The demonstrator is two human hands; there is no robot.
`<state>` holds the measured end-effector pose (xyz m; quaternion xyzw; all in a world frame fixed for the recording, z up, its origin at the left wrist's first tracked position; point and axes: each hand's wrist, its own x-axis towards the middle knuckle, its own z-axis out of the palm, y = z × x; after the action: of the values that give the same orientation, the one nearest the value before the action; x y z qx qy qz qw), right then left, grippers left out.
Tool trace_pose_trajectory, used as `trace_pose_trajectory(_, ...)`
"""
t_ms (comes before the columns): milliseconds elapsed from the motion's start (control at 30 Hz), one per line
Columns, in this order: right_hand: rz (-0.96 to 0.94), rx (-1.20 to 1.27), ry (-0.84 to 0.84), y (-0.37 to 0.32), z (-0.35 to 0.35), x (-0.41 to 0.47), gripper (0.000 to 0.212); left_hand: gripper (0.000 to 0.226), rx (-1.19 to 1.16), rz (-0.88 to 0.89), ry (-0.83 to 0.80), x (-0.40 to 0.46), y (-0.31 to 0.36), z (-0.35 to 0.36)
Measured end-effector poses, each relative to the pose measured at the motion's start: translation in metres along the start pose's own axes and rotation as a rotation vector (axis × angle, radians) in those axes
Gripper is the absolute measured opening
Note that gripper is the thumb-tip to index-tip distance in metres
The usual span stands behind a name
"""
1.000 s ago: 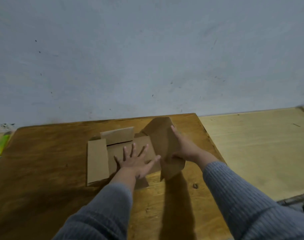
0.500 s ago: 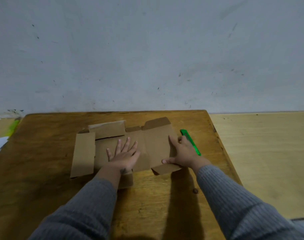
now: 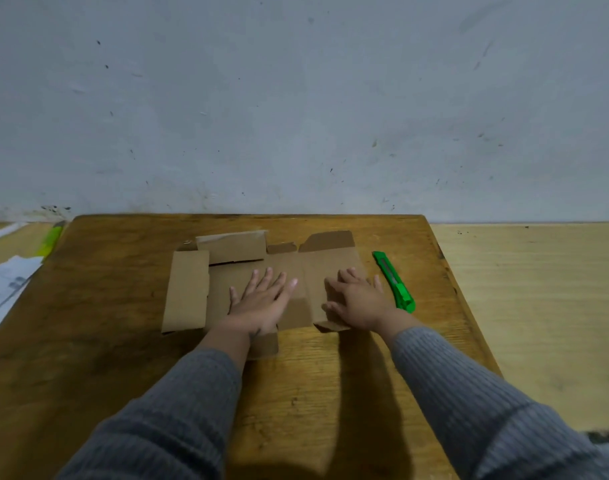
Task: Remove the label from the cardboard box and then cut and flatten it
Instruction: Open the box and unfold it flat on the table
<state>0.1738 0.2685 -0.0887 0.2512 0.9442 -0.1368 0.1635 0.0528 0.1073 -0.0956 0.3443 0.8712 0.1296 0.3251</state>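
The brown cardboard box (image 3: 188, 289) lies opened out flat on the wooden table (image 3: 88, 341), its flaps spread to the left, the far side and the near side. My left hand (image 3: 261, 301) presses palm-down on the middle panel with fingers spread. My right hand (image 3: 356, 299) presses flat on the right panel. A green utility knife (image 3: 394, 280) lies on the table just right of my right hand, apart from it. No label shows on the cardboard.
A grey wall stands right behind the table's far edge. White papers (image 3: 5, 289) and a yellow-green object (image 3: 50, 240) lie off the table's left side. A lighter wooden surface (image 3: 538, 306) extends to the right of the table.
The right panel stood upright under my right hand a second ago; it now lies flat with my right hand pressing on it. The green knife came into sight. My left hand stayed on the middle panel.
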Motion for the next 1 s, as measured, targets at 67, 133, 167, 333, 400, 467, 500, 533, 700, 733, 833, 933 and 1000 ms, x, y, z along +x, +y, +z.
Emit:
trace_pose_trajectory(67,0.025,0.219,0.098,-0.021,-0.007,-0.003,0.044,0.065,-0.048,0.010,0.047,-0.007,-0.002,-0.005)
trace_pose_trajectory(133,0.118,0.482,0.155,-0.041,-0.015,-0.005,0.041,0.059,-0.014,0.006,0.065,-0.015,-0.009,-0.011)
trace_pose_trajectory(167,0.160,0.557,0.157,-0.049,-0.018,-0.005,0.041,0.058,0.024,-0.005,0.063,-0.020,-0.015,-0.014)
trace_pose_trajectory(333,0.227,0.585,-0.006,-0.066,-0.012,-0.002,0.046,0.058,0.193,-0.038,-0.014,-0.040,-0.041,-0.015)
trace_pose_trajectory(400,0.239,0.721,-0.052,-0.067,-0.009,-0.005,0.053,0.058,0.277,-0.015,-0.033,-0.045,-0.049,-0.010)
trace_pose_trajectory(467,0.232,0.729,-0.104,-0.069,-0.008,-0.009,0.065,0.062,0.308,-0.005,-0.052,-0.048,-0.057,-0.005)
trace_pose_trajectory(500,0.216,0.624,-0.148,-0.070,-0.008,-0.011,0.072,0.065,0.299,-0.005,-0.063,-0.049,-0.061,-0.003)
trace_pose_trajectory(533,0.190,0.480,-0.200,-0.071,-0.007,-0.012,0.081,0.068,0.288,-0.003,-0.072,-0.049,-0.064,-0.002)
trace_pose_trajectory(700,0.178,0.191,-0.258,-0.086,0.021,-0.024,0.108,0.079,0.267,-0.012,-0.059,-0.059,-0.080,0.008)
trace_pose_trajectory(733,0.178,0.186,-0.244,-0.089,0.027,-0.026,0.109,0.082,0.277,-0.020,-0.043,-0.063,-0.084,0.011)
trace_pose_trajectory(833,0.165,0.219,-0.220,-0.095,0.036,-0.033,0.108,0.091,0.286,-0.065,0.010,-0.073,-0.097,0.012)
trace_pose_trajectory(933,0.170,0.232,-0.224,-0.103,0.042,-0.038,0.108,0.102,0.289,-0.104,0.041,-0.081,-0.114,0.011)
trace_pose_trajectory(1000,0.182,0.241,-0.226,-0.112,0.046,-0.040,0.108,0.106,0.296,-0.112,0.055,-0.088,-0.126,0.009)
